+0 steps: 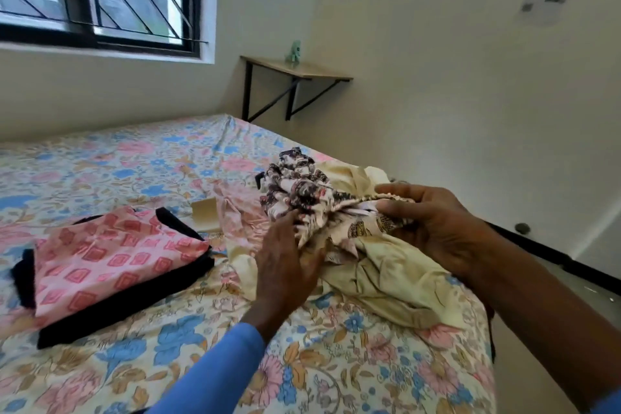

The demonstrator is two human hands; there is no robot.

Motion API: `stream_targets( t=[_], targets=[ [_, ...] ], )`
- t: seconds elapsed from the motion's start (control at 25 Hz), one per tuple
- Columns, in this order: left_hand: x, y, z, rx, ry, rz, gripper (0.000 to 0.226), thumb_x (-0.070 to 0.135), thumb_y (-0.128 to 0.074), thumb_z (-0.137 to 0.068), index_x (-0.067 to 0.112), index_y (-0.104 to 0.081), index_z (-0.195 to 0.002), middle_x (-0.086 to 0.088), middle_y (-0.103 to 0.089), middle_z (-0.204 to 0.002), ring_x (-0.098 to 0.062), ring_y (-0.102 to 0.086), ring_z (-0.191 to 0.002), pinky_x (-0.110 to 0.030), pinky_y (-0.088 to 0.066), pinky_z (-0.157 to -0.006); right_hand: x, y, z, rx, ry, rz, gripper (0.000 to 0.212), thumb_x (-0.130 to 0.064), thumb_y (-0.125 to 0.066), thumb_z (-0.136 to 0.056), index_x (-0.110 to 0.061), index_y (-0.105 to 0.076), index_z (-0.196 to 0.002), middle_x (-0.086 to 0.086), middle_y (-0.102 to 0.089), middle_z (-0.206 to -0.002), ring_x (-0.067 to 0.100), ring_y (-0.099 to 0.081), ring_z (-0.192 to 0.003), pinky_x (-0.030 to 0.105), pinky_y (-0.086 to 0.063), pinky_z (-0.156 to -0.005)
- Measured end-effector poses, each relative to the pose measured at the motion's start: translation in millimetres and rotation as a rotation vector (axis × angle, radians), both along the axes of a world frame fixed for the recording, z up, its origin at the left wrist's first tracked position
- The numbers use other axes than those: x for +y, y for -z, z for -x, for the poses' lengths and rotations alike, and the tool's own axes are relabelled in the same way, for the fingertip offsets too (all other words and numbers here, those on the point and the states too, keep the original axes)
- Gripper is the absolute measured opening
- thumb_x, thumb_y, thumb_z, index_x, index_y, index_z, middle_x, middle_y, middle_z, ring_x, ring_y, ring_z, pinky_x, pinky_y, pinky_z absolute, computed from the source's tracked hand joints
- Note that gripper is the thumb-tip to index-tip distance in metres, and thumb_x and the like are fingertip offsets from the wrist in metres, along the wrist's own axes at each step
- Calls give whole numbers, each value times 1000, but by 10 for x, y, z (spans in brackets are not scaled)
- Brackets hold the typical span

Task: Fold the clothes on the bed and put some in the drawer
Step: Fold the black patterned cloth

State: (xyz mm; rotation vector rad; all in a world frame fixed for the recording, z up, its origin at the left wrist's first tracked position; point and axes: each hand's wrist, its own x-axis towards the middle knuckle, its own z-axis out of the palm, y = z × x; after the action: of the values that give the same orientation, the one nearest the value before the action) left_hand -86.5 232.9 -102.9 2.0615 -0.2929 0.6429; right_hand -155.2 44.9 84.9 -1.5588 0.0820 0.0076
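Head view: on bed [336,363], near its right edge, printed garment [302,190] crumpled atop cream cloth [396,274]. Bunched end pinched by right hand [437,228]; folds gripped by left hand [285,262], fingers curled in. Well left, folded pink top [111,259] on black cloth [111,316].

In the middle of the frame, the left hand [285,265] and the right hand [433,228] both held a bunched-up brown and white cloth [302,188] over a cream cloth [396,279]. At the left, a folded pink cloth [111,255] lay on a black cloth [134,306] on the flowery bed [336,363].
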Motion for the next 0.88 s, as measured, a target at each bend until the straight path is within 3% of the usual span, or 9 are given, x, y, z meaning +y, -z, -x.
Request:
stream_targets(
  t=[0.08,0.16,0.24,0.32,0.4,0.48,0.6,0.72,0.88],
  targets=[
    [131,81,1,100,40,-72,57,47,-74,-90,25,-54,-138,-1,-62,-126,-19,-61,-108,-36,-54,-84,-61,4,369,35,-39,-48,48,2,-78,-70,0,-70,-117,25,-75,-111,36,-72,-96,43,-61,-84],
    [191,52,43,329,156,0,31,26,-77,-92,22,-67,-122,-6,-72,-113,-18,-69,-87,-28,-55,-68,-156,201,644,21,72,-18,41,8,-76,-77,-3,-71,-116,23,-75,-109,36,-74,-95,41,-65,-76],
    [240,-32,86,430,161,11,21,9,-76,-91,20,-70,-108,-9,-72,-110,-19,-69,-83,-32,-60,-70,-358,651,856,-93,324,415,33,7,-71,-87,-14,-74,-112,13,-77,-102,26,-77,-82,41,-66,-67],
    [321,-156,192,257,70,-257,20,11,-79,-88,21,-67,-101,-4,-61,-114,-21,-62,-95,-34,-58,-82,-629,1206,1058,-196,541,1016,33,-1,-67,-87,-25,-75,-108,0,-74,-97,14,-70,-69,35,-58,-57],
    [393,-218,346,56,135,-638,25,28,-79,-90,27,-61,-107,3,-49,-115,-17,-53,-103,-29,-50,-83,-822,1789,1206,-261,542,1400,37,-4,-67,-84,-26,-73,-113,-2,-67,-115,18,-64,-88,32,-52,-59],
    [384,-87,535,11,354,-1002,22,33,-73,-95,31,-60,-111,7,-54,-115,-13,-54,-100,-27,-51,-84,-840,2384,1315,-285,389,1581,43,-4,-70,-81,-25,-72,-119,1,-62,-123,27,-62,-103,38,-57,-67],
    [285,255,825,341,656,-1296,22,31,-70,-97,28,-63,-118,2,-60,-122,-16,-60,-104,-32,-56,-89,-786,2995,1521,-223,141,1580,48,-14,-62,-87,-24,-66,-133,4,-61,-130,28,-60,-113,42,-56,-85],
    [207,388,791,402,628,-1308,57,39,-80,-88,21,-51,-133,-2,-57,-124,-21,-60,-109,-34,-56,-92,-891,3082,1595,-176,152,1340,52,-27,-53,-89,-23,-63,-140,3,-54,-140,23,-55,-122,39,-52,-98],
    [110,417,685,260,542,-1305,25,26,-64,-103,19,-61,-127,4,-69,-104,-11,-67,-87,-23,-58,-75,-839,2960,1414,-104,321,1272,35,-24,-68,-93,-27,-72,-127,0,-49,-121,18,-56,-101,30,-49,-71]
  ],
)
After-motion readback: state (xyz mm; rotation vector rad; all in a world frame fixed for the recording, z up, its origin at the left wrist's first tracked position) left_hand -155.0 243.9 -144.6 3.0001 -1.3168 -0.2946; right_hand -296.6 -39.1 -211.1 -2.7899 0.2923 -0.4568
